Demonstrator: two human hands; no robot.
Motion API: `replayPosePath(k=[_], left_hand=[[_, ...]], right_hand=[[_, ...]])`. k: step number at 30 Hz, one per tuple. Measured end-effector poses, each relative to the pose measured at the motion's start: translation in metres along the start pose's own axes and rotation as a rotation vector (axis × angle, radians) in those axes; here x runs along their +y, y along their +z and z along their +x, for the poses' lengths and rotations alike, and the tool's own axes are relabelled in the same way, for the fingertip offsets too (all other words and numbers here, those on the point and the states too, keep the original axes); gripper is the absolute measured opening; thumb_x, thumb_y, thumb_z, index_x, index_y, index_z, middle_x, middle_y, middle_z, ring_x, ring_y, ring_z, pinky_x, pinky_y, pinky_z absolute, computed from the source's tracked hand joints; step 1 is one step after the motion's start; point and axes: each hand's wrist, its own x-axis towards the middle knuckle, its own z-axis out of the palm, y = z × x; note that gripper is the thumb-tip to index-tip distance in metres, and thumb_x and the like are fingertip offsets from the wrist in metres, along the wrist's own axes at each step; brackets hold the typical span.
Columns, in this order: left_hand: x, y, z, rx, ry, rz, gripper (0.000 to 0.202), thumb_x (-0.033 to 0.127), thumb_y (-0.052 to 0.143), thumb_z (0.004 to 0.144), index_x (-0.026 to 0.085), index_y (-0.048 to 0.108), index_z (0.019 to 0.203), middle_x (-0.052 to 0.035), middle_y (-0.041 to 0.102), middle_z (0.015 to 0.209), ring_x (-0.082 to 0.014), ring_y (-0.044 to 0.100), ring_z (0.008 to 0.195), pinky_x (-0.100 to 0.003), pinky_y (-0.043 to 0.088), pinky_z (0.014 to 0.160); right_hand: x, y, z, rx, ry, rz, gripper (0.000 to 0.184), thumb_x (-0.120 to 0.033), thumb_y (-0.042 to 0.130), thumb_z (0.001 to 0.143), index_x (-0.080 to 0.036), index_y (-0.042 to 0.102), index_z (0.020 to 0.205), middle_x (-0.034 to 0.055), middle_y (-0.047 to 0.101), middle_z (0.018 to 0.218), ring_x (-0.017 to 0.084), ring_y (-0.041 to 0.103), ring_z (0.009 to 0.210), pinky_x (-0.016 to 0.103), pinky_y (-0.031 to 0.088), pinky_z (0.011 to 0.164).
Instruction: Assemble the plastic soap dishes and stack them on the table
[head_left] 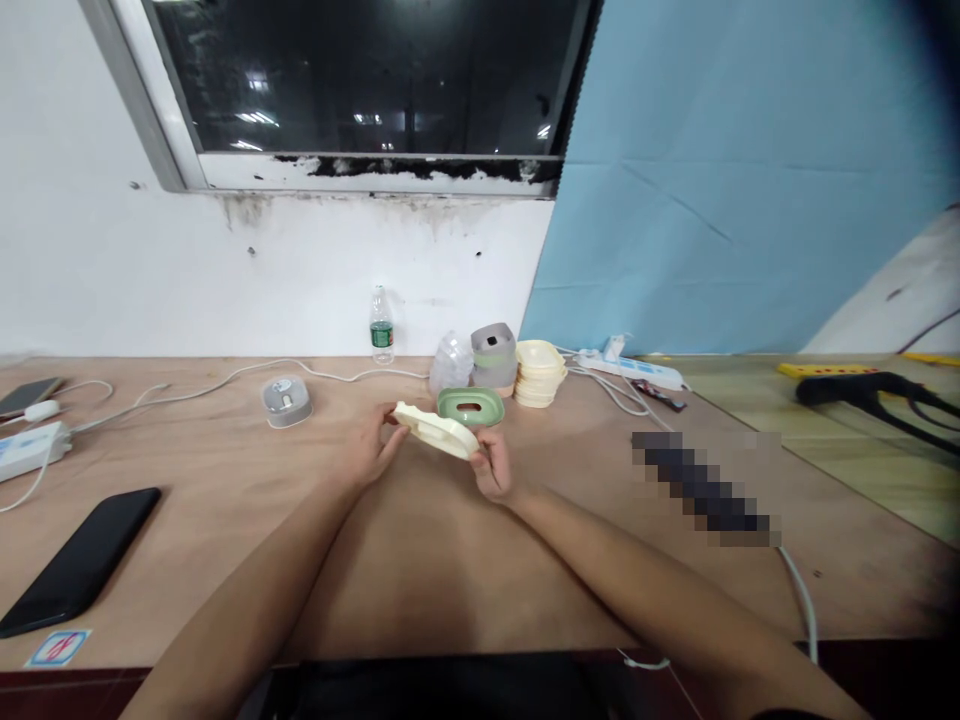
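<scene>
My left hand (pixel 371 440) and my right hand (pixel 492 464) hold a shallow cream plastic shell (pixel 436 430) between them, above the table. The shell is tilted, with a wavy upper edge; its exact kind I cannot make out. Fingers and thumb of the left hand pinch its left end, while the right hand grips its right end. Just behind it sits a green plastic part (pixel 480 405) with an oblong slot. A stack of cream plastic pieces (pixel 538 375) stands further right, beside stacked grey parts (pixel 493 352). Clear plastic wrapping (pixel 451 362) lies left of these.
A grey round-cornered box (pixel 286 401) and a water bottle (pixel 382 330) stand toward the back. Left lies a black phone (pixel 82 555); power strips (pixel 634 371) and white cables run along the wooden table (pixel 427 580). A pixelated dark object (pixel 705 490) lies right.
</scene>
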Motion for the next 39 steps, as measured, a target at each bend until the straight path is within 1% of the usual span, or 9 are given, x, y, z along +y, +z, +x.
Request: replayPosePath(k=[4, 8, 12, 17, 24, 28, 32, 36, 39], left_hand=[[-0.002, -0.003, 0.002, 0.037, -0.159, -0.076, 0.038, 0.046, 0.046, 0.092, 0.016, 0.054, 0.115, -0.0046, 0.065, 0.085, -0.0158, 0.061, 0.073, -0.027, 0.049, 0.064], [-0.010, -0.002, 0.003, -0.117, -0.169, 0.052, 0.041, 0.041, 0.046, 0.092, 0.017, 0.053, 0.124, 0.0003, 0.063, 0.068, -0.0153, 0.059, 0.063, -0.026, 0.045, 0.062], [-0.016, 0.001, 0.002, -0.373, -0.140, 0.168, 0.034, 0.035, 0.045, 0.090, 0.019, 0.062, 0.115, -0.0023, 0.068, 0.075, -0.0171, 0.062, 0.067, -0.027, 0.044, 0.062], [-0.015, 0.000, 0.001, -0.442, -0.136, 0.193, 0.037, 0.038, 0.043, 0.090, 0.019, 0.062, 0.116, -0.0045, 0.070, 0.082, -0.0186, 0.064, 0.072, -0.028, 0.045, 0.064], [-0.017, 0.001, 0.001, -0.420, -0.136, 0.174, 0.041, 0.046, 0.043, 0.090, 0.019, 0.062, 0.114, -0.0043, 0.069, 0.080, -0.0189, 0.063, 0.070, -0.029, 0.044, 0.061], [-0.018, 0.001, 0.000, -0.408, -0.134, 0.159, 0.040, 0.046, 0.044, 0.090, 0.019, 0.063, 0.113, -0.0039, 0.068, 0.078, -0.0186, 0.063, 0.069, -0.028, 0.043, 0.060], [-0.022, 0.003, 0.000, -0.377, -0.122, 0.144, 0.040, 0.044, 0.045, 0.091, 0.018, 0.060, 0.117, -0.0025, 0.067, 0.077, -0.0177, 0.062, 0.068, -0.029, 0.046, 0.063], [-0.015, 0.003, 0.001, -0.214, -0.053, 0.161, 0.054, 0.045, 0.051, 0.089, 0.018, 0.044, 0.136, -0.0071, 0.065, 0.104, -0.0167, 0.062, 0.074, -0.031, 0.051, 0.070], [0.000, -0.001, 0.002, -0.100, 0.108, 0.203, 0.062, 0.043, 0.056, 0.087, 0.022, 0.036, 0.142, -0.0128, 0.050, 0.132, -0.0194, 0.062, 0.092, -0.034, 0.051, 0.083]], right_hand=[[0.007, -0.013, 0.008, -0.070, 0.101, -0.095, 0.020, -0.039, 0.042, 0.095, -0.023, 0.054, 0.094, 0.0032, 0.063, 0.074, 0.018, 0.059, 0.067, 0.031, 0.047, 0.062], [0.022, -0.024, 0.024, -0.072, 0.113, -0.188, 0.024, -0.035, 0.041, 0.096, -0.022, 0.059, 0.088, 0.0048, 0.065, 0.080, 0.019, 0.060, 0.076, 0.032, 0.046, 0.070], [0.037, -0.030, 0.029, -0.117, 0.113, -0.346, 0.019, -0.035, 0.052, 0.092, -0.021, 0.064, 0.090, 0.0072, 0.068, 0.090, 0.022, 0.058, 0.091, 0.037, 0.042, 0.082], [0.043, -0.027, 0.027, -0.292, 0.089, -0.422, 0.020, -0.031, 0.052, 0.092, -0.022, 0.068, 0.084, 0.0049, 0.069, 0.082, 0.021, 0.058, 0.087, 0.038, 0.038, 0.085], [0.038, -0.021, 0.028, -0.261, 0.051, -0.370, 0.020, -0.030, 0.051, 0.093, -0.022, 0.068, 0.096, 0.0062, 0.069, 0.093, 0.021, 0.056, 0.092, 0.039, 0.038, 0.088], [0.040, -0.020, 0.026, -0.289, 0.037, -0.389, 0.021, -0.031, 0.050, 0.093, -0.022, 0.068, 0.087, 0.0057, 0.066, 0.084, 0.021, 0.055, 0.088, 0.040, 0.038, 0.085], [0.041, -0.022, 0.027, -0.179, 0.058, -0.410, 0.024, -0.031, 0.045, 0.095, -0.021, 0.065, 0.087, 0.0071, 0.063, 0.084, 0.022, 0.052, 0.084, 0.039, 0.039, 0.080], [0.032, -0.025, 0.030, -0.043, 0.008, -0.404, 0.023, -0.029, 0.042, 0.095, -0.020, 0.062, 0.088, 0.0077, 0.061, 0.083, 0.022, 0.051, 0.082, 0.039, 0.040, 0.077], [0.019, -0.021, 0.029, -0.057, -0.135, -0.341, 0.020, -0.027, 0.044, 0.094, -0.021, 0.063, 0.089, 0.0070, 0.062, 0.083, 0.022, 0.053, 0.084, 0.043, 0.042, 0.083]])
